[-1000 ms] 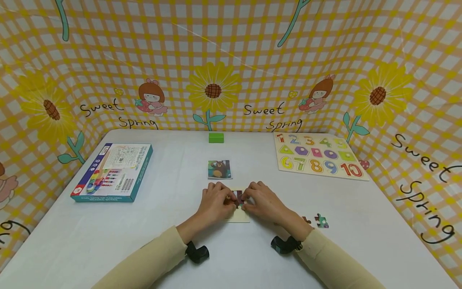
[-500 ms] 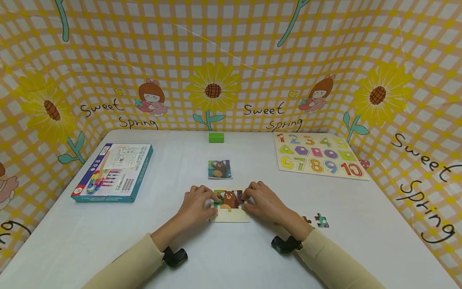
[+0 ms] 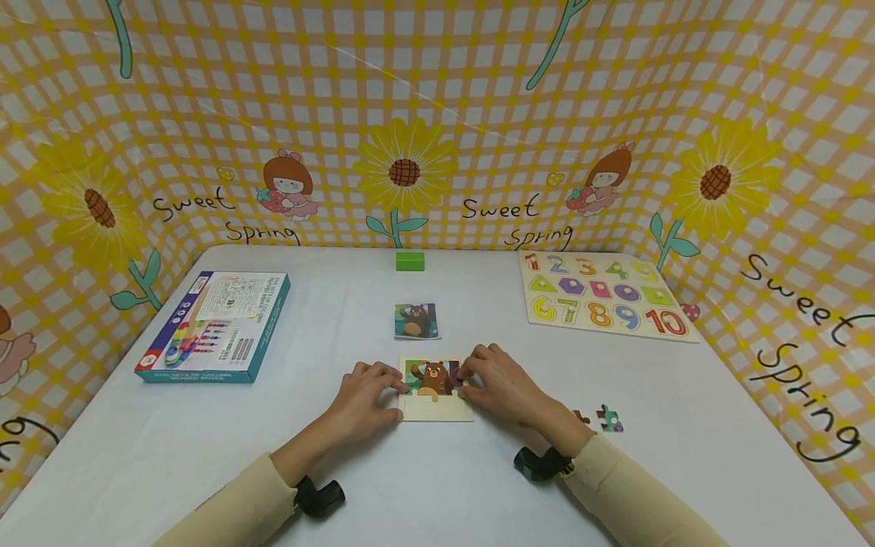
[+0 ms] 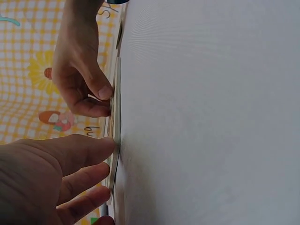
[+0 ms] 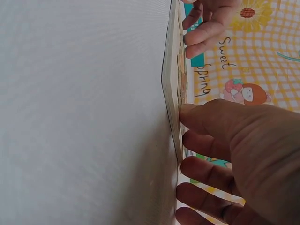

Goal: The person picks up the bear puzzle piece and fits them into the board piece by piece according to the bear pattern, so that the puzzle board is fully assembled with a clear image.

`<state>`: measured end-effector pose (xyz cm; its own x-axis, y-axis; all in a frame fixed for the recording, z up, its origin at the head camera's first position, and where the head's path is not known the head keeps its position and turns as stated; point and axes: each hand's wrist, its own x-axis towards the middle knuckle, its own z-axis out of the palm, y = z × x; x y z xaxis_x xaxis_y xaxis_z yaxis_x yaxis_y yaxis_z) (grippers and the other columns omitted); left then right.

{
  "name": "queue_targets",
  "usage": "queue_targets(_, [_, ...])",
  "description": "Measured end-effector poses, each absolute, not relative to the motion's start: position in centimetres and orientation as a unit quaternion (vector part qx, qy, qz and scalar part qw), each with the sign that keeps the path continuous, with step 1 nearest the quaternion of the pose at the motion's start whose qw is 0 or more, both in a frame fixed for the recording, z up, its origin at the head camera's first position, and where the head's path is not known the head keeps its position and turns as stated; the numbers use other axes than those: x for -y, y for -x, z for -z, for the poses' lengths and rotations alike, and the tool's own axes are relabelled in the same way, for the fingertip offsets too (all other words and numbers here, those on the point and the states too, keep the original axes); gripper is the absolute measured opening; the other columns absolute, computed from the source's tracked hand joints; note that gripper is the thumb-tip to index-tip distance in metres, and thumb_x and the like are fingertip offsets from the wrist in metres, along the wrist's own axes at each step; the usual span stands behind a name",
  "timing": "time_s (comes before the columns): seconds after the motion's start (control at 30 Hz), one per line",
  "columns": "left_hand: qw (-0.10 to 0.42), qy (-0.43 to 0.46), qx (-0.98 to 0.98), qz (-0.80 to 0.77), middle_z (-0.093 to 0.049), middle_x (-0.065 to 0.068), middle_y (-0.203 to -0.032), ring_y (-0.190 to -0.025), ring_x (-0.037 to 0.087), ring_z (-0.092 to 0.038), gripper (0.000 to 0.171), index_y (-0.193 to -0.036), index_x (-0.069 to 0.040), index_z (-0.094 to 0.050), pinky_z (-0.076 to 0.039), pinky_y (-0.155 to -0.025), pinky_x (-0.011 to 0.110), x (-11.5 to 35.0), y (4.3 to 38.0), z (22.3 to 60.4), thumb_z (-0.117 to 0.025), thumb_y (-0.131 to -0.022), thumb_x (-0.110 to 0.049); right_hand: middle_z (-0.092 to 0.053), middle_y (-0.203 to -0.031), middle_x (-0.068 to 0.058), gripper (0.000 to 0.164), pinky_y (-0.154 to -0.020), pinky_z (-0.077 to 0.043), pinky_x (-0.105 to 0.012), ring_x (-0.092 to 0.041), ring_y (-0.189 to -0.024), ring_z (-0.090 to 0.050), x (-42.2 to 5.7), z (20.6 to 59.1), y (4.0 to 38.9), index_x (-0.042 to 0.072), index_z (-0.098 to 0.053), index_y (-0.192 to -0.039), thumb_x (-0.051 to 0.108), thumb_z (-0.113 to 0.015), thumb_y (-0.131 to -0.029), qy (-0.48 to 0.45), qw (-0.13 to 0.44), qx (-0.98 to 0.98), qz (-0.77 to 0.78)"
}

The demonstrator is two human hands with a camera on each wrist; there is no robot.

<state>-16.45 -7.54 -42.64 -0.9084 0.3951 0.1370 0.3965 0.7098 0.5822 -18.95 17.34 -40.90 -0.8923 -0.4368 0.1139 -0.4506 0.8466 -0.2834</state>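
Note:
A pale wooden puzzle board [image 3: 435, 412] lies in front of me, its upper part filled with jigsaw pieces showing a brown bear [image 3: 433, 377]; its lower strip is bare wood. My left hand [image 3: 362, 399] is at the board's left edge, with fingers extended and thumb near the lower left corner. In the left wrist view, the thumb [image 4: 105, 147] touches the board's edge. My right hand [image 3: 509, 384] pinches a dark jigsaw piece at the picture's right side between thumb and forefinger, partly hiding it. Two loose jigsaw pieces [image 3: 611, 418] lie beyond my right wrist.
Behind the board lies a bear picture card [image 3: 415, 320], and further back stands a green block [image 3: 410, 261]. A boxed bead set [image 3: 219, 327] is at the left. A number-and-shape board [image 3: 604, 292] lies at the back right. Patterned cloth surrounds the white table.
My left hand has moved left off the middle of the picture to the board's left edge, uncovering the bear. The right hand has stayed in place.

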Motion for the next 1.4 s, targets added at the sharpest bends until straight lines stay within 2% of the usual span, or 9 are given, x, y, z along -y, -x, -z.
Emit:
queue_targets(0.3, [-0.003, 0.215, 0.924, 0.317, -0.060, 0.003, -0.119, -0.107, 0.026, -0.046, 0.028, -0.101, -0.014, -0.069, -0.033, -0.085, 0.044, 7.6, 16.3, 42.5, -0.076, -0.074, -0.017, -0.062, -0.099, -0.001, 0.022, -0.080, -0.043, -0.035, -0.017, -0.091, -0.049, -18.2, 40.1, 18.5, 0.014, -0.070, -0.095, 0.027, -0.074, -0.078, -0.244, 0.016, 0.959, -0.147])
queue_targets(0.7, [-0.001, 0.213, 0.924, 0.318, -0.060, 0.002, -0.119, -0.107, 0.025, -0.045, 0.028, -0.101, -0.015, -0.069, -0.032, -0.084, 0.042, 7.5, 16.2, 42.3, -0.076, -0.074, -0.016, -0.063, -0.098, 0.000, 0.023, -0.078, -0.041, -0.035, -0.016, -0.088, -0.047, -22.6, 39.4, 16.6, 0.012, -0.070, -0.095, 0.027, -0.074, -0.078, -0.240, 0.041, 0.959, -0.144])
queue_targets(0.97, [-0.001, 0.215, 0.923, 0.319, -0.059, 0.003, -0.119, -0.107, 0.025, -0.046, 0.028, -0.101, -0.014, -0.069, -0.032, -0.084, 0.042, 7.5, 16.1, 42.3, -0.076, -0.074, -0.016, -0.063, -0.095, 0.002, 0.026, -0.078, -0.040, -0.035, -0.013, -0.086, -0.046, -24.9, 39.5, 14.9, 0.013, -0.070, -0.093, 0.028, -0.078, -0.073, -0.222, 0.054, 0.965, -0.131])
queue_targets(1.17, [-0.004, 0.214, 0.923, 0.321, -0.059, 0.003, -0.119, -0.108, 0.026, -0.045, 0.028, -0.101, -0.014, -0.069, -0.033, -0.085, 0.044, 7.5, 16.2, 42.3, -0.076, -0.074, -0.016, -0.063, -0.094, 0.004, 0.023, -0.076, -0.039, -0.033, -0.011, -0.085, -0.046, -26.0, 39.7, 14.0, 0.014, -0.070, -0.092, 0.025, -0.077, -0.073, -0.225, 0.065, 0.964, -0.125])
queue_targets(1.4, [-0.003, 0.214, 0.923, 0.320, -0.059, 0.003, -0.119, -0.107, 0.025, -0.045, 0.028, -0.101, -0.015, -0.069, -0.032, -0.085, 0.044, 7.5, 16.3, 42.4, -0.076, -0.074, -0.016, -0.061, -0.093, 0.006, 0.027, -0.073, -0.035, -0.029, -0.009, -0.082, -0.041, -26.8, 39.8, 13.5, 0.017, -0.069, -0.093, 0.027, -0.080, -0.070, -0.219, 0.051, 0.967, -0.119])
